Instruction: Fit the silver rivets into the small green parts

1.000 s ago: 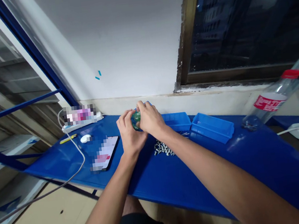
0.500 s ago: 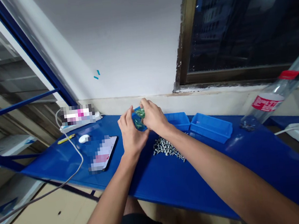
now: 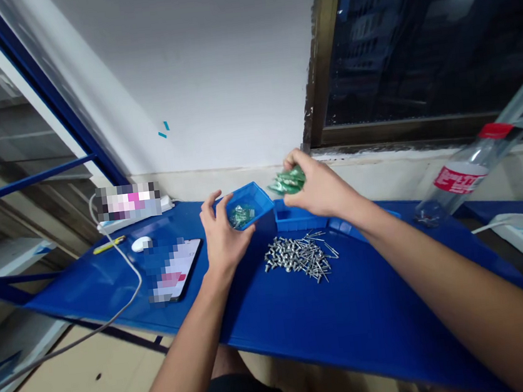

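My left hand [image 3: 223,235] grips a small blue plastic bin [image 3: 258,204] by its near left end, tilted above the table. Some green items in clear wrapping [image 3: 241,216] lie inside that bin. My right hand [image 3: 319,184] is closed around a bunch of green packets [image 3: 287,182], held up to the right of the bin; what exactly they are is too blurred to tell. Below the hands a heap of silver screws and thin rivet-like pins [image 3: 299,256] lies on the blue table [image 3: 305,329].
Behind the heap stand a blue bin [image 3: 299,219] and another blue bin [image 3: 364,227], partly covered by my right arm. A phone [image 3: 180,271], a white mouse-like object [image 3: 142,244], a yellow cutter [image 3: 109,245] and a cable lie left. A plastic bottle [image 3: 457,177] leans at right.
My right hand has come out of the bin and moved right, carrying green packets. My left hand keeps the bin, which now shows its inside more. The view has shifted slightly.
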`<action>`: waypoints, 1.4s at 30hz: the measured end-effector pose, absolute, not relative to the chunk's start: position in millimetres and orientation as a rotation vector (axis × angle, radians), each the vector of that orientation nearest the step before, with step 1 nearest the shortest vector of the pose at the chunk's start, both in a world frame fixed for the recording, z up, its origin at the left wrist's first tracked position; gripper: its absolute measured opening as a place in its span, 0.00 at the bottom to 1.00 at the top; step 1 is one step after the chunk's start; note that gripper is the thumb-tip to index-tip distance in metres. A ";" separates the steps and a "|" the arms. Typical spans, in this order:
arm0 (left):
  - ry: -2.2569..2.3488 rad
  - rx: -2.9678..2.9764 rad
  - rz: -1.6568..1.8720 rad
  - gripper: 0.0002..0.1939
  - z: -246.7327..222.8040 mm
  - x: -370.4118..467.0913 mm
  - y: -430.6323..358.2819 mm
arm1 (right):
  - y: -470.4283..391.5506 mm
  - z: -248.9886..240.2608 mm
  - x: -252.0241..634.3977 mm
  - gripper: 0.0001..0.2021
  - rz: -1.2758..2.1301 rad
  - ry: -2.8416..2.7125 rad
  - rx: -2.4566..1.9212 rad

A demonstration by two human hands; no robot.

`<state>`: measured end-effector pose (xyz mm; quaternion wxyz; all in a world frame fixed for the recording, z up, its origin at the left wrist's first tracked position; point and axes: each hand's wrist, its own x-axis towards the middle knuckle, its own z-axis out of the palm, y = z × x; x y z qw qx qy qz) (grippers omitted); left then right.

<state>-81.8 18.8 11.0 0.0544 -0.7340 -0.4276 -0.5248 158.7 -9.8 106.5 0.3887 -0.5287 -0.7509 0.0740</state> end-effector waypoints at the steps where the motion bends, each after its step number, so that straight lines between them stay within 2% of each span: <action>1: -1.294 -2.231 -1.599 0.42 11.0 -81.8 18.8 | -19.2 100.5 168.1 0.20 0.208 -1.962 -1.361; 6: -1.273 -2.246 -1.594 0.44 12.7 -79.5 17.1 | -60.3 52.4 209.2 0.18 0.184 -2.235 -1.411; 11: -1.271 -2.252 -1.583 0.44 13.2 -77.4 16.1 | -79.1 11.9 220.6 0.15 0.121 -2.275 -1.392; 17: -1.271 -2.279 -1.537 0.46 10.3 -78.6 16.1 | -85.9 -8.4 214.2 0.09 0.005 -2.220 -1.441; 20: -1.249 -2.297 -1.540 0.46 9.8 -78.2 15.2 | -89.7 -12.4 209.8 0.13 -0.028 -2.199 -1.473; 26: -1.230 -2.297 -1.549 0.46 11.2 -76.9 12.3 | -97.1 -12.5 195.8 0.29 -0.079 -2.204 -1.472; 28: -1.213 -2.289 -1.552 0.48 12.2 -77.1 11.6 | -97.0 -9.2 194.8 0.31 -0.087 -2.201 -1.478; 30: -1.192 -2.290 -1.553 0.50 13.6 -76.8 10.7 | -94.0 -1.6 197.3 0.28 -0.088 -2.180 -1.471; 36: -1.117 -2.337 -1.556 0.59 19.0 -65.1 1.7 | -67.6 48.0 193.0 0.11 -0.009 -1.982 -1.309; 39: -1.069 -2.360 -1.539 0.58 19.0 -54.5 -4.1 | -48.2 64.7 167.8 0.12 0.072 -1.963 -1.270; 42: -0.996 -2.369 -1.501 0.55 16.1 -47.9 -6.7 | -29.7 63.2 137.6 0.19 0.037 -2.007 -1.362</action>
